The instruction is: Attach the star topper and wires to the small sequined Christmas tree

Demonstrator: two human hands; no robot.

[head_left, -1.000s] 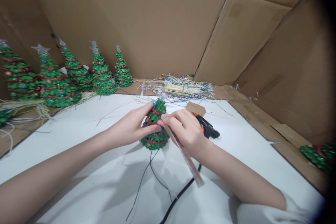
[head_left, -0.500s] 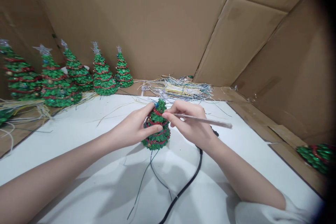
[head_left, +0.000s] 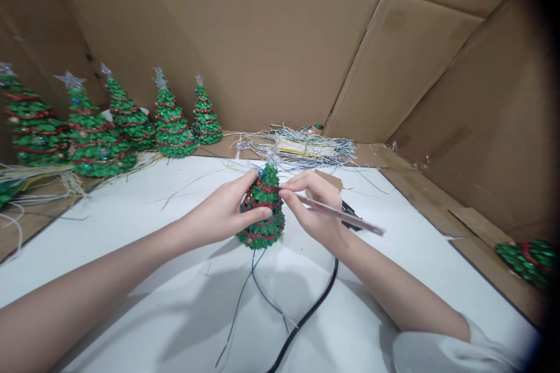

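Note:
A small green Christmas tree figurine (head_left: 261,233) with red garlands, coloured balls and a clear star on top stands upright over the white table. My left hand (head_left: 234,204) is wrapped round its left side, with the thumb across the front. My right hand (head_left: 317,204) pinches a slim greyish pencil-like tool (head_left: 361,222); its blurred back end sticks out to the right, and its kind cannot be made out. Its tip meets the tree's upper right side, or comes close to it. Two thin dark wires (head_left: 240,297) trail from beneath the tree toward me.
Several finished-looking trees (head_left: 172,128) line the back left. A bundle of thin wires (head_left: 306,145) lies at the back. A black cable (head_left: 321,306) curves across the white table (head_left: 192,326) beside a dark object (head_left: 350,215). Another tree (head_left: 527,262) lies far right. Cardboard walls (head_left: 245,41) surround the table.
My right hand has shifted slightly right, and the tool's back end has tilted lower. A brown piece and more of the dark object show behind that hand. My left hand keeps its hold.

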